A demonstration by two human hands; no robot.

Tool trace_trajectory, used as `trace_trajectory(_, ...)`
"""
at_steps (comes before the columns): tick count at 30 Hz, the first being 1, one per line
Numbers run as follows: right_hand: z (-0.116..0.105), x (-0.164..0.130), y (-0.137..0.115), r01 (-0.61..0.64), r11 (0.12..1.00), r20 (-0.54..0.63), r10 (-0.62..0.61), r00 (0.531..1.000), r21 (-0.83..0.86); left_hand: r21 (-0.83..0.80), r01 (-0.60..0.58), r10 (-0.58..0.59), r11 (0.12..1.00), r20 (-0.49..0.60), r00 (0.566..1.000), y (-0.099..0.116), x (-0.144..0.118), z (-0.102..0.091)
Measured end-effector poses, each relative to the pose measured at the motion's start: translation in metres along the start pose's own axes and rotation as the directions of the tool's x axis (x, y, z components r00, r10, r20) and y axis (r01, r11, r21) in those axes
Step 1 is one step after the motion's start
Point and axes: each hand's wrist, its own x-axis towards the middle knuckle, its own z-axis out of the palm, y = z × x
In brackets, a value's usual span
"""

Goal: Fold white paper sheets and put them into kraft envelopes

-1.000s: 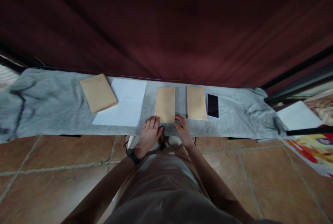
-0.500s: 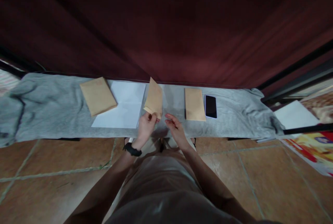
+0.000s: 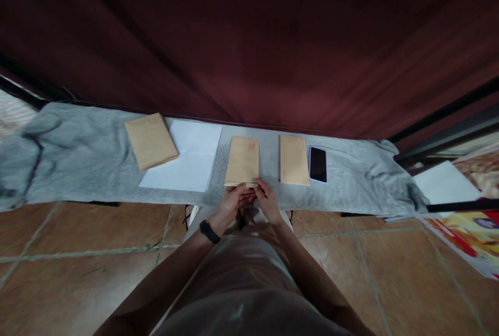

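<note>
Head view: the tan rectangular paper envelope (image 3: 242,161), upright in the left hand (image 3: 231,202) a moment ago, now lies flat on the grey cloth-covered bench (image 3: 78,154), both hands, left and right hand (image 3: 267,201), pinching its near edge.

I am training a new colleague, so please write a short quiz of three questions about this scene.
1. True or false: both hands hold the near end of the middle envelope.
2. What lies directly right of the right envelope? A) a phone B) a cup C) scissors
3. Fill in: the left envelope partly overlaps a white ____.

Key
1. True: the left hand and the right hand meet at its near edge.
2. A: the phone, screen dark, on the grey cloth.
3. paper.
</note>
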Motion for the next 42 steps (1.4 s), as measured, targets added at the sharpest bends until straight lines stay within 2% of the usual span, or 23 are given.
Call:
trace_trajectory(1,0.0,0.001,0.001,0.004,1.0,0.009,-0.004,1.0,-0.017,0.028,0.019,-0.019,0.999,0.014,1.0,0.001,-0.001,-0.003)
trace_trajectory(3,0.0,0.002,0.002,0.021,0.997,0.027,-0.019,0.999,-0.071,0.155,-0.022,0.016,0.988,0.04,0.999,0.0,-0.004,-0.01)
trace_trajectory(6,-0.001,0.0,0.001,0.051,0.989,0.039,-0.047,0.998,-0.136,0.353,-0.173,0.163,0.919,0.06,0.985,-0.006,-0.013,-0.02)
trace_trajectory(8,0.0,-0.003,-0.002,0.068,0.989,0.031,-0.064,0.997,-0.134,0.497,-0.348,0.333,0.795,0.123,0.935,-0.009,-0.02,-0.025)
trace_trajectory(9,0.0,-0.004,-0.004,0.074,0.988,0.027,-0.071,0.997,-0.137,0.579,-0.458,0.433,0.674,0.193,0.88,-0.009,-0.023,-0.026)
trace_trajectory(11,0.0,-0.006,-0.008,0.083,0.98,0.029,-0.079,0.996,-0.178,0.707,-0.646,0.571,0.289,0.414,0.709,-0.008,-0.025,-0.029)
trace_trajectory(12,-0.001,-0.007,-0.01,0.086,0.974,0.036,-0.08,0.996,-0.21,0.728,-0.679,0.575,0.094,0.517,0.634,-0.008,-0.023,-0.03)
trace_trajectory(13,-0.002,-0.008,-0.012,0.087,0.966,0.046,-0.078,0.996,-0.242,0.735,-0.676,0.551,-0.053,0.586,0.594,-0.007,-0.021,-0.031)
trace_trajectory(15,-0.005,-0.008,-0.016,0.093,0.951,0.062,-0.078,0.995,-0.294,0.737,-0.625,0.47,-0.258,0.661,0.585,-0.009,-0.015,-0.034)
trace_trajectory(17,-0.009,-0.01,-0.02,0.102,0.941,0.062,-0.086,0.994,-0.323,0.734,-0.566,0.412,-0.375,0.679,0.607,-0.012,-0.01,-0.038)
trace_trajectory(21,-0.014,-0.014,-0.031,0.146,0.935,0.071,-0.13,0.989,-0.322,0.728,-0.512,0.387,-0.456,0.68,0.623,-0.02,-0.005,-0.044)
trace_trajectory(26,-0.001,-0.024,-0.043,0.298,0.929,0.268,-0.237,0.934,-0.218,0.683,-0.55,0.37,-0.48,0.726,0.579,-0.029,0.0,-0.054)
trace_trajectory(32,0.008,-0.028,-0.04,0.415,0.862,0.358,-0.304,0.883,-0.292,0.687,-0.529,0.393,-0.498,0.723,0.568,-0.036,0.007,-0.065)
trace_trajectory(38,0.006,-0.029,-0.034,0.441,0.824,0.381,-0.303,0.873,-0.355,0.692,-0.461,0.366,-0.555,0.701,0.612,-0.028,0.0,-0.061)
trace_trajectory(42,0.009,-0.031,-0.031,0.42,0.807,0.357,-0.28,0.891,-0.415,0.725,-0.42,0.394,-0.546,0.664,0.635,-0.019,-0.003,-0.065)
